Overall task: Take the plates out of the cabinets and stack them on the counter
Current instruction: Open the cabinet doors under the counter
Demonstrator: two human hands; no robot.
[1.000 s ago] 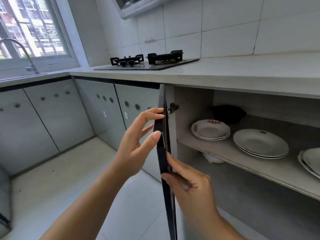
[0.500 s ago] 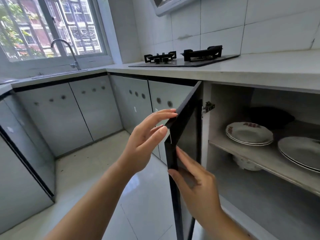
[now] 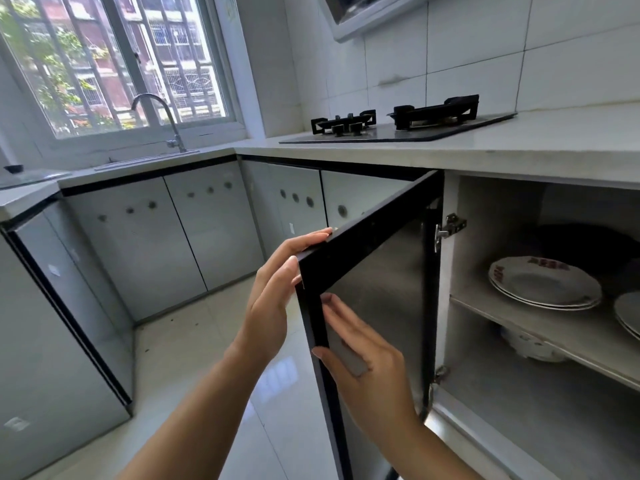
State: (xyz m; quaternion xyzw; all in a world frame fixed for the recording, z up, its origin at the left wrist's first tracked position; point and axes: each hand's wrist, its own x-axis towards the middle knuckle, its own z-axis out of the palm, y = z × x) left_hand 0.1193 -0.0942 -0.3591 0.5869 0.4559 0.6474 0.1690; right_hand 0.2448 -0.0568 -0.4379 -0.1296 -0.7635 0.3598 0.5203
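Note:
The cabinet door (image 3: pixel 374 271) under the counter (image 3: pixel 561 150) stands open, hinged at the left side of the opening. Inside, a stack of white plates with red markings (image 3: pixel 543 284) lies on the shelf (image 3: pixel 561 332). A second plate stack (image 3: pixel 628 315) is cut off by the right edge. My left hand (image 3: pixel 273 299) touches the door's top outer corner with fingertips and thumb. My right hand (image 3: pixel 363 362) presses flat, fingers straight, on the door's inner face near its free edge. Neither hand holds a plate.
A black gas stove (image 3: pixel 398 128) sits on the counter left of the open cabinet. A white bowl (image 3: pixel 530 346) stands under the shelf and a dark object (image 3: pixel 588 244) lies behind the plates. Closed cabinet doors and a sink faucet (image 3: pixel 162 116) fill the left corner.
The door has swung wider, so its inner face now shows. The view has turned left, and the right-hand plates have slid out of frame. Both hands stayed on the door.

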